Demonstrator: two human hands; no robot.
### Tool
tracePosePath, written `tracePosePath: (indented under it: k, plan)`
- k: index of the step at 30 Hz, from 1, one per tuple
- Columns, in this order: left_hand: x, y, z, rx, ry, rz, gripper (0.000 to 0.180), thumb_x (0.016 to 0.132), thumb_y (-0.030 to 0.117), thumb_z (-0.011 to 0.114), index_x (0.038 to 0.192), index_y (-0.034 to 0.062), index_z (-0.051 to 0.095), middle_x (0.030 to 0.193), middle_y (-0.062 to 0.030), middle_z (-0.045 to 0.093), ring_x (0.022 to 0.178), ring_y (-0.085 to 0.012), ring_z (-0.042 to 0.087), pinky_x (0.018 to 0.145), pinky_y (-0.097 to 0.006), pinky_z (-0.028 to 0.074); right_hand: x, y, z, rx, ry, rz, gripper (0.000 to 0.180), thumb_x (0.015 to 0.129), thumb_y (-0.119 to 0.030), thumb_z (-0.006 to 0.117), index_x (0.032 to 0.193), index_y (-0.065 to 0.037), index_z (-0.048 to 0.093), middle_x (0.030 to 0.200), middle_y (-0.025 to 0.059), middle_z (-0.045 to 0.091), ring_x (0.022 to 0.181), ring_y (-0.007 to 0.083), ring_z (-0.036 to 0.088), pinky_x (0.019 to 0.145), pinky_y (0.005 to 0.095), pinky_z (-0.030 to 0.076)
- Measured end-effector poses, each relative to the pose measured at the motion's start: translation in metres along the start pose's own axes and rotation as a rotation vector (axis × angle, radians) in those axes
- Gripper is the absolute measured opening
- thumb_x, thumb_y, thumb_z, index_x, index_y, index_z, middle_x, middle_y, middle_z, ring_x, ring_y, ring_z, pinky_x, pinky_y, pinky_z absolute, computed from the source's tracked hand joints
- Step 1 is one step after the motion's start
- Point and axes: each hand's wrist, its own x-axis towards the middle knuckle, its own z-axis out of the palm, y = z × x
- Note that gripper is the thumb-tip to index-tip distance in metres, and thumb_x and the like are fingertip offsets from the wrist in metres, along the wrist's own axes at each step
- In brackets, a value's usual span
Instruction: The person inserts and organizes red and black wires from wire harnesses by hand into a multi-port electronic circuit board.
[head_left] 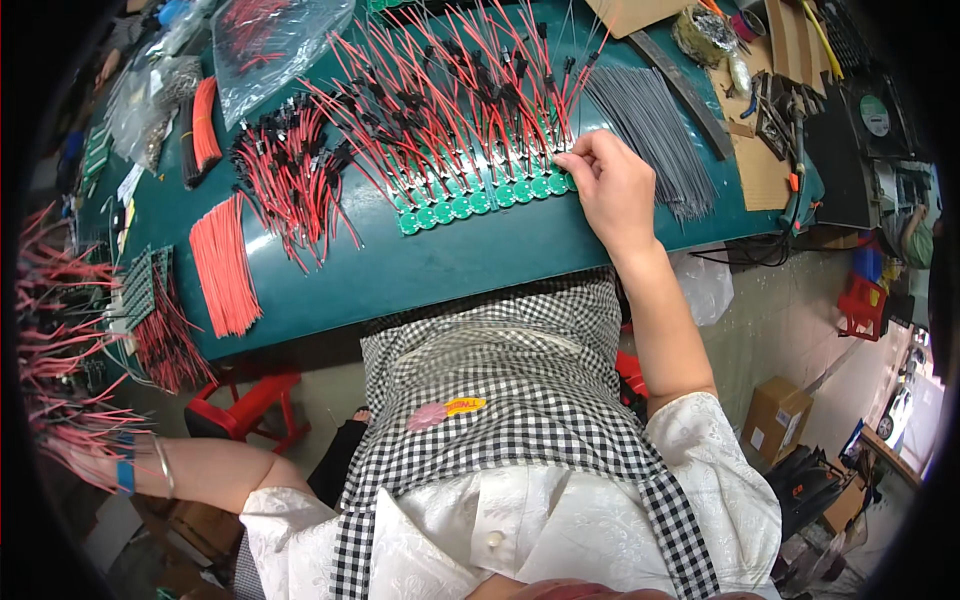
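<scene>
The right hand (615,190) is over the surface (350,285), at the right end of a joined row of round green boards (470,205). Its thumb and forefinger come together there; whether they are grasping a wire or a board's edge is too small to tell. The row lies in the middle of the surface, toward the near edge, and slants slightly, its right end farther away. Red and black leads (440,120) with black connectors rise from it and fan toward the far side.

The left arm reaches out to the left, with a blue band (125,463) and a bracelet (164,467) at the wrist. The left hand is hidden among a mass of red wires (65,345), so I cannot tell whether its fingers are clenched, released or grasping something.

Left of the row is a heap of loose leads (295,180), and nearer and farther left lies a flat bunch of cut red wires (225,265). Beyond that bunch, at the left edge, are wired panels (140,290). A clear bag (280,50) lies on the far side. Just right of the right hand are grey wires (655,140), with a dark bar (685,95) beside them. Farther right, tools (775,125) lie by cardboard (760,185).
</scene>
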Motion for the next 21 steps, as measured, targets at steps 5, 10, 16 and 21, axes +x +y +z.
tracePosePath:
  k: [5,10,16,21]
  plan:
    - [0.088,-0.163,-0.178,0.483,0.292,0.047,0.047,0.102,0.032,0.045,0.139,0.0030,0.046,0.126,-0.0160,0.058,0.116,-0.0320,0.059,0.096,-0.045,0.049,0.005,-0.002,-0.005,0.064,0.011,0.005,0.020,0.077,-0.013,0.079,0.085,-0.004,0.062,0.072,0.0077,0.063,0.059,0.0190,0.060,0.054,0.0309,0.047]
    - [0.158,-0.179,-0.251,0.952,0.519,0.109,0.045,0.104,0.030,0.042,0.141,0.0045,0.045,0.135,-0.0135,0.055,0.120,-0.0309,0.057,0.101,-0.044,0.046,0.021,-0.049,-0.065,0.833,-0.126,0.328,0.022,0.097,-0.018,0.063,0.101,0.003,0.069,0.085,0.0060,0.068,0.068,0.0079,0.060,0.054,0.0199,0.046]
    - [0.221,-0.247,-0.330,0.902,0.515,-0.129,0.045,0.106,0.033,0.039,0.141,0.0043,0.045,0.138,-0.0125,0.054,0.123,-0.0272,0.056,0.103,-0.043,0.048,0.036,-0.069,-0.119,1.153,-0.309,0.322,0.062,0.098,-0.050,0.052,0.135,-0.001,0.044,0.113,0.0050,0.063,0.087,0.0101,0.062,0.069,0.0249,0.051]
    - [0.245,-0.265,-0.347,0.997,0.438,-0.268,0.046,0.107,0.033,0.037,0.142,0.0038,0.044,0.136,-0.0133,0.056,0.121,-0.0270,0.058,0.100,-0.042,0.051,0.038,-0.060,-0.149,1.193,-0.244,0.366,0.047,0.100,-0.041,0.055,0.127,-0.003,0.052,0.105,0.0024,0.067,0.082,0.0086,0.063,0.070,0.0258,0.053]
